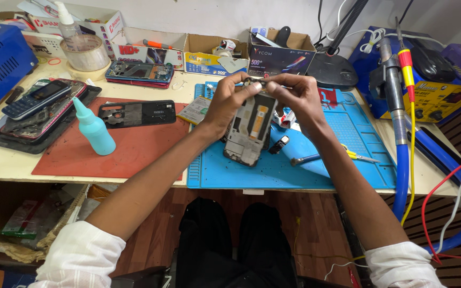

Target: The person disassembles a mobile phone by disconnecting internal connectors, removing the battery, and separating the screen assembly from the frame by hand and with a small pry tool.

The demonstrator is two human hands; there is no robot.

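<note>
Above the blue silicone work mat [369, 160], with bare mat below, the left hand [226, 104] and right hand [296, 96] pinch the top edge of an opened grey phone frame [252, 128], wrists raised.

Open cardboard boxes line the far edge: a white-red box [89, 18], a blue-yellow box [209, 56], and a dark box [279, 56].

Two work mats: one blue [348, 160], one red [134, 152]. One teal squeeze bottle [94, 130]. One keypad phone [36, 97]. Perhaps four cardboard boxes along the wall, partly hidden.
</note>
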